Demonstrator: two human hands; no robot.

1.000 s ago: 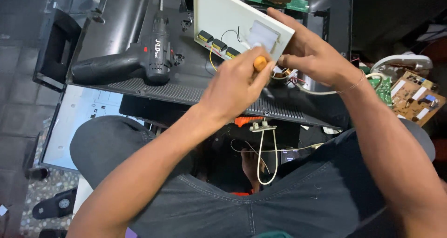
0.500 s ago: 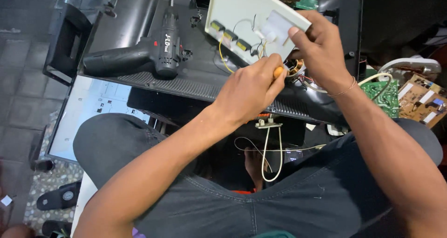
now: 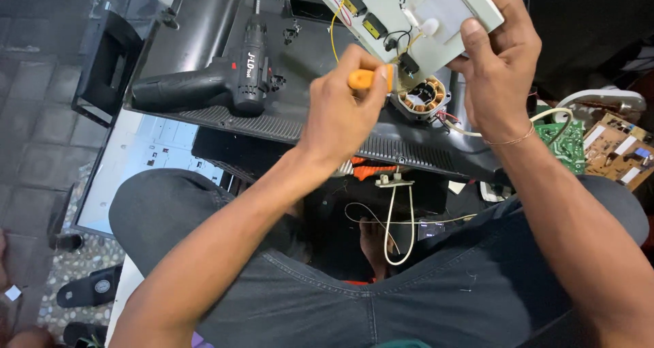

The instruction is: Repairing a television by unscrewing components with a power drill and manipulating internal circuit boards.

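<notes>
Gripping an orange-handled screwdriver [image 3: 364, 79], the left hand [image 3: 340, 113] worked at the white panel [image 3: 388, 14] that the right hand [image 3: 497, 69] clasped above the dark casing [image 3: 306, 127], its wired parts still attached.

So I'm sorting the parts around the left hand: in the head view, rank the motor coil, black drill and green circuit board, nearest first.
From the left hand:
1. Motor coil, just to its right.
2. Black drill, lying to its left.
3. Green circuit board, far right, beyond the right hand.
</notes>
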